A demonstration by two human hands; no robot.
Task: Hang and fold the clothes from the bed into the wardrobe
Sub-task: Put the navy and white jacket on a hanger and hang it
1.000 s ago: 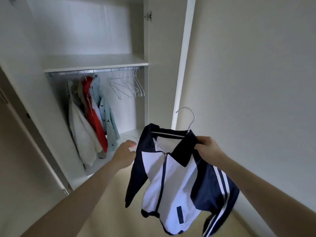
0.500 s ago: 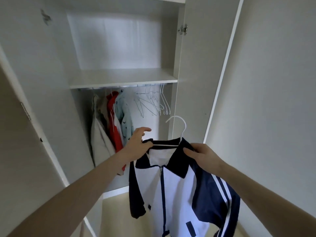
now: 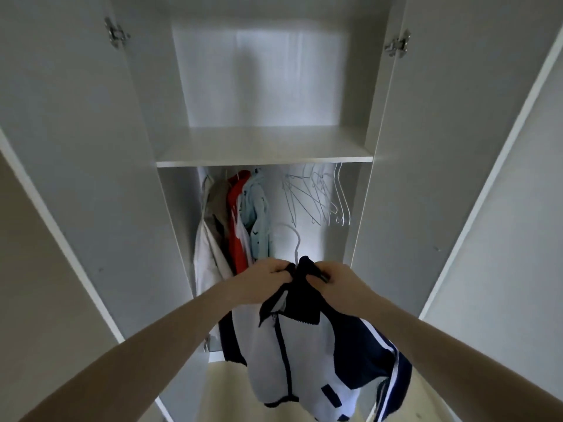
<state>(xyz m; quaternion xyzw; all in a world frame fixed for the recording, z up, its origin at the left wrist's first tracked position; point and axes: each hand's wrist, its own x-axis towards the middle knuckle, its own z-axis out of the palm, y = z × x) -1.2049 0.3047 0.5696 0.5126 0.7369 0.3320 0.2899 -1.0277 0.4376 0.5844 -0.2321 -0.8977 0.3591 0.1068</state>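
A navy and white zip jacket hangs from a white hanger whose hook rises above its collar. My left hand grips the collar's left side and my right hand grips its right side, pinching the collar together at the hook's base. The jacket is in front of the open wardrobe, below its shelf. The hanging rail is hidden behind the shelf edge.
Several garments, beige, red and light blue, hang at the left of the rail space. Several bare white hangers hang at the right. Both wardrobe doors stand open on either side. The gap between clothes and hangers is free.
I have stepped squarely in front of the wardrobe. My left hand moved onto the collar, and both hands now bunch it together around the hanger's neck.
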